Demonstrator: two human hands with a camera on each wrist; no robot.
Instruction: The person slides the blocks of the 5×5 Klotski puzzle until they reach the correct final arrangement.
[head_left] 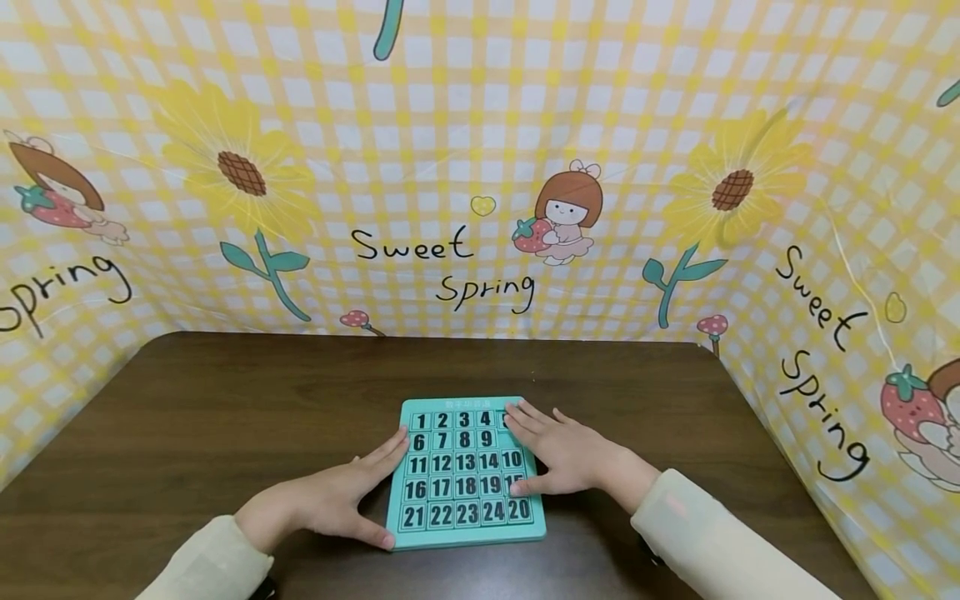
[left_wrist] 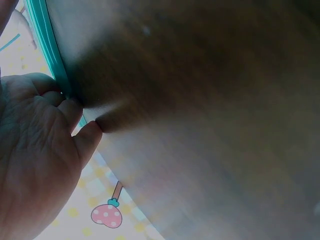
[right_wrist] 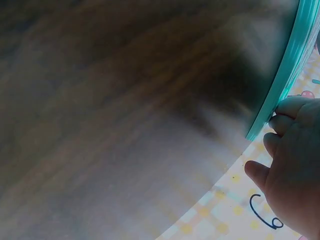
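Note:
A turquoise number slide puzzle [head_left: 465,537] lies flat on the table, its tiles in rows from 1 at the top left to 20 at the bottom right. My left hand [head_left: 330,497] is spread along its left side, fingertips at the edge beside the 6 and thumb at the lower left corner. Over the right side reaches my right hand [head_left: 566,454]. Its fingertips partly cover the tile 5 [head_left: 505,422], and its thumb touches the tile 15 [head_left: 515,483]. A gap without a tile shows right of the 9, partly hidden by the fingers.
The dark wooden table [head_left: 262,408] carries the puzzle near its front. Behind it and along both sides hangs a yellow checked cloth [head_left: 420,167] printed with flowers and "Sweet Spring". Pale sleeves [head_left: 720,533] cover both forearms.

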